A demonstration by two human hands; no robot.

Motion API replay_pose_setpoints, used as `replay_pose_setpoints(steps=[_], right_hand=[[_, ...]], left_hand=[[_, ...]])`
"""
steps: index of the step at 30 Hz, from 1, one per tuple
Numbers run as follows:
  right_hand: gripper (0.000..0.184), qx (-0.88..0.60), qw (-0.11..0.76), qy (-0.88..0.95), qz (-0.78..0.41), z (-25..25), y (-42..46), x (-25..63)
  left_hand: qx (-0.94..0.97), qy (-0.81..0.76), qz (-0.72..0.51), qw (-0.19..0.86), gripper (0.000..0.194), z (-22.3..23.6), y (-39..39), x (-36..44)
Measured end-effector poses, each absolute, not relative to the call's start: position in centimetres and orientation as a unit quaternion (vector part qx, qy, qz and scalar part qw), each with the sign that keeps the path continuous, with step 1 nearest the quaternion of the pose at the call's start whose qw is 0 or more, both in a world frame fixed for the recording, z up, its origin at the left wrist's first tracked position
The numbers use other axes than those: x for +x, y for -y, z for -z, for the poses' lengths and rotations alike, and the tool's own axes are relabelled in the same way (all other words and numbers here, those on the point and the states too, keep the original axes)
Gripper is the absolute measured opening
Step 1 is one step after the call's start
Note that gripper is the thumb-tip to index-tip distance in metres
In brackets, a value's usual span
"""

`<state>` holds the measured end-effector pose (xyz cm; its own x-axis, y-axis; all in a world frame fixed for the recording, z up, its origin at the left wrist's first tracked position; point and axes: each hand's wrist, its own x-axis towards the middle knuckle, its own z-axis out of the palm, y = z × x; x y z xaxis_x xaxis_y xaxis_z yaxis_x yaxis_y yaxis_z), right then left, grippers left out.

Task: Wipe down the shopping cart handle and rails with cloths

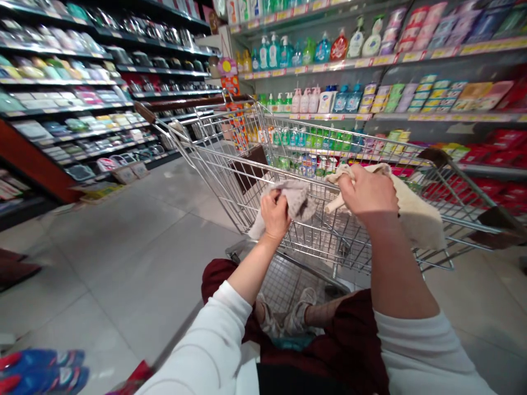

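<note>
A metal wire shopping cart (214, 159) stands sideways right in front of me. My left hand (274, 213) is closed on a greyish, stained cloth (298, 198) against the cart's near side. My right hand (368, 192) grips a cream cloth (415, 211) draped over the top rail, its larger part hanging down the outside to the right. A rolled end of the cream cloth pokes out left of that hand. Both cloths touch the wire. The fingertips of my right hand are hidden by the fabric.
Shelves of pump bottles (274, 52) and soap packs rise behind the cart. At the left stand shelves of kitchenware (119, 55). Blue and red packages (43, 368) lie low at the left on the tiled floor (135, 252). My legs and shoes (302, 310) are beneath the cart's near side.
</note>
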<state>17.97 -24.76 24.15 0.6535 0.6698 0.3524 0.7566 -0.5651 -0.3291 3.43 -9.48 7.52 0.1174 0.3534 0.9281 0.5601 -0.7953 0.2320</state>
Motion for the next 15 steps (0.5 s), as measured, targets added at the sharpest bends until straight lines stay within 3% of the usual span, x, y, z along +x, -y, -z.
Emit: replay_pose_setpoints(steps=[3, 7, 12, 15], right_hand=[[0.042, -0.874, 0.232, 0.416, 0.098, -24.0, 24.7, 18.0], [0.041, -0.873, 0.233, 0.417, 0.098, -24.0, 24.7, 18.0], [0.042, -0.876, 0.229, 0.414, 0.096, -24.1, 24.7, 17.9], [0.043, -0.875, 0.231, 0.415, 0.094, -24.0, 24.7, 17.9]], left_hand=[[-0.835, 0.304, 0.451, 0.079, 0.019, -2.9, 10.3, 3.2], [-0.851, 0.305, 0.420, 0.080, 0.015, -1.5, 10.8, 2.1], [-0.666, 0.381, 0.638, 0.060, 0.010, -9.8, 8.3, -0.4], [-0.595, 0.395, 0.697, 0.062, 0.028, -14.5, 5.8, -1.6]])
